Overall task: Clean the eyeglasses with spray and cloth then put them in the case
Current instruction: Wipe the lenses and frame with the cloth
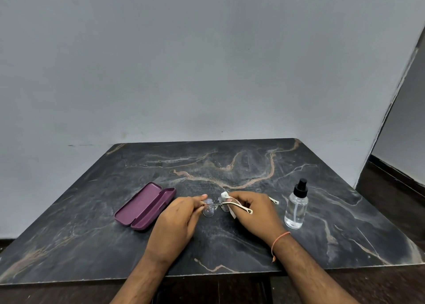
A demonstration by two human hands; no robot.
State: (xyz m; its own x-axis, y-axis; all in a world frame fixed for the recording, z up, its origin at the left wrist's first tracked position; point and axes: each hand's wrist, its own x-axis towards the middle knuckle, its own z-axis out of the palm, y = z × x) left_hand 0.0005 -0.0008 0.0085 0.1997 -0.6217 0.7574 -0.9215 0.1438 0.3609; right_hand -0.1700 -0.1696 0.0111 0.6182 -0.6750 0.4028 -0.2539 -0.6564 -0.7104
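Holding eyeglasses (212, 208) between our fingertips | thin pale frame, clear lenses, temples unfolded | left hand (178, 221) pinches frame edge | right hand (255, 214) pinches white cloth (226, 200) over other lens

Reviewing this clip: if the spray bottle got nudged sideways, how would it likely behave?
The spray bottle would probably tip rather than slide: it stands tall and narrow on the table. It looks only partly full, so likely light. Being round, it may roll once down.
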